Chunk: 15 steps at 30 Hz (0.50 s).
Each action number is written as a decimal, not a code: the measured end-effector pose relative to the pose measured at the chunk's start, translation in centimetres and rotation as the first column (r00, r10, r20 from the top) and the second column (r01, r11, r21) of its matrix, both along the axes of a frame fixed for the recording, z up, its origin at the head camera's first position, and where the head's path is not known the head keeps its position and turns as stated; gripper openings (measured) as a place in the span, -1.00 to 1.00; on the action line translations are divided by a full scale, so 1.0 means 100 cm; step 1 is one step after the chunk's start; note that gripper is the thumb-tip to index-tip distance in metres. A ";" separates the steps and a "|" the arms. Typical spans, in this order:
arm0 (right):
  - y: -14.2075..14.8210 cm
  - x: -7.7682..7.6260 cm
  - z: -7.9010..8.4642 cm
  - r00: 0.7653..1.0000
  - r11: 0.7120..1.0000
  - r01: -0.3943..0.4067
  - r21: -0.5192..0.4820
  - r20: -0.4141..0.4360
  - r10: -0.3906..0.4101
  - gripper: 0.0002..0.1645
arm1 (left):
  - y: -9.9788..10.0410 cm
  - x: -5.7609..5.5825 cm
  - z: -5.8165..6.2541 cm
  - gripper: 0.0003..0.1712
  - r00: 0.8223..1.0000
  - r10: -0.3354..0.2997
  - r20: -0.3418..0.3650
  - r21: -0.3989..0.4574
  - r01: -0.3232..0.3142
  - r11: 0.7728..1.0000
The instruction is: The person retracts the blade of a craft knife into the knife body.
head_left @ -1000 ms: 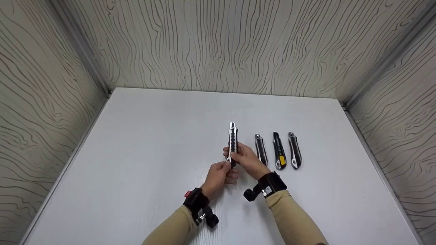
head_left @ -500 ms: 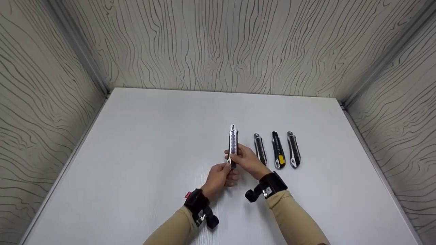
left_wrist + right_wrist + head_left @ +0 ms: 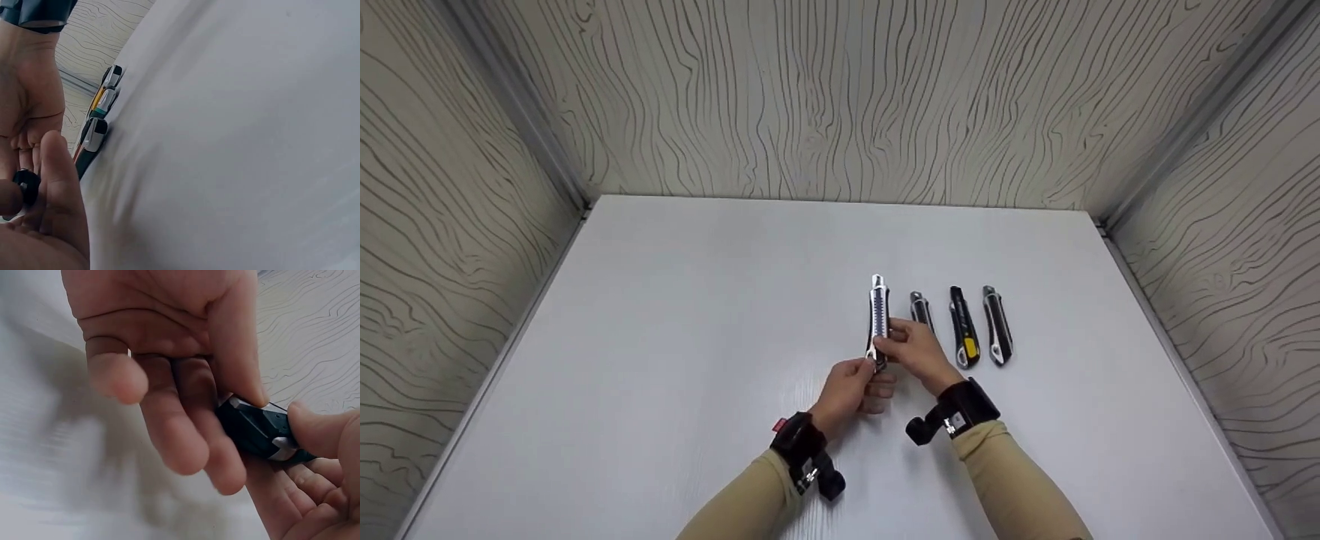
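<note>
A silver-and-black snap-off utility knife (image 3: 879, 311) points away from me in the head view, held off the table by both hands. My left hand (image 3: 844, 394) pinches its near end between thumb and fingers. Higher up its body, my right hand (image 3: 921, 352) grips it from the right side. In the right wrist view the dark end of the utility knife (image 3: 256, 427) lies between the fingers of both hands. To the right lie another silver-and-black utility knife (image 3: 919, 306), partly hidden by the right hand, a black-and-yellow utility knife (image 3: 964, 330) and a third silver-and-black one (image 3: 998, 326).
The white table (image 3: 720, 300) carries the knives and meets wood-grain patterned walls (image 3: 825, 97) at its back and sides. Each wrist wears a black camera strap (image 3: 971, 405) with a part sticking out.
Both hands have shifted slightly to the right with the utility knife. The right hand covers more of the nearest knife on the table. The head view has drifted a little.
</note>
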State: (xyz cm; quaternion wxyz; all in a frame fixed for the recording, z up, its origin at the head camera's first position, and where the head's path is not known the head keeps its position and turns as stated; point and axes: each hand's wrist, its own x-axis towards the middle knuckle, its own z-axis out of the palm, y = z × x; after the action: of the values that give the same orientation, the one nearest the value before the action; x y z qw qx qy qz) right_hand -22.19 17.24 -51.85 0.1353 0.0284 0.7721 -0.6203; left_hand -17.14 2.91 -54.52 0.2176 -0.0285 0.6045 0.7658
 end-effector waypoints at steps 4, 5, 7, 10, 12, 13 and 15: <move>0.005 0.000 -0.001 1.000 1.000 0.013 0.022 0.015 -0.014 -0.42 | 0.004 0.000 0.001 -0.59 1.000 -0.024 0.014 -0.015 0.024 1.000; 0.006 0.000 -0.002 1.000 1.000 0.017 0.024 0.018 -0.018 -0.42 | 0.004 0.000 0.001 -0.58 0.999 -0.031 0.014 -0.021 0.031 0.999; 0.008 0.000 -0.002 0.999 0.999 0.027 0.034 0.026 -0.027 -0.42 | 0.004 0.001 0.002 -0.57 0.999 -0.046 0.014 -0.027 0.046 0.999; 0.008 0.001 -0.004 0.999 0.997 0.042 0.062 0.027 -0.044 -0.43 | 0.001 0.002 0.000 -0.53 0.998 -0.059 0.009 -0.057 0.060 0.997; 0.006 0.001 -0.006 0.998 0.995 0.056 0.083 0.030 -0.059 -0.42 | -0.003 0.003 0.000 -0.52 0.998 -0.059 0.009 -0.079 0.060 0.995; 0.005 0.001 -0.007 0.997 0.994 0.064 0.094 0.030 -0.067 -0.42 | -0.006 0.003 0.000 -0.52 0.998 -0.057 0.008 -0.091 0.058 0.994; 0.004 0.002 -0.009 0.996 0.990 0.079 0.115 0.032 -0.084 -0.42 | -0.011 0.003 0.000 -0.53 0.999 -0.045 0.002 -0.113 0.045 0.993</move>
State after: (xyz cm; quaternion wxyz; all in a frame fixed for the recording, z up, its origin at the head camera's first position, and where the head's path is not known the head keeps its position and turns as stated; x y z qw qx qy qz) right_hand -22.00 17.60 -52.71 0.1223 0.0790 0.8018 -0.5796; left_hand -16.81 1.78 -54.54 0.2327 -0.0267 0.6475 0.7252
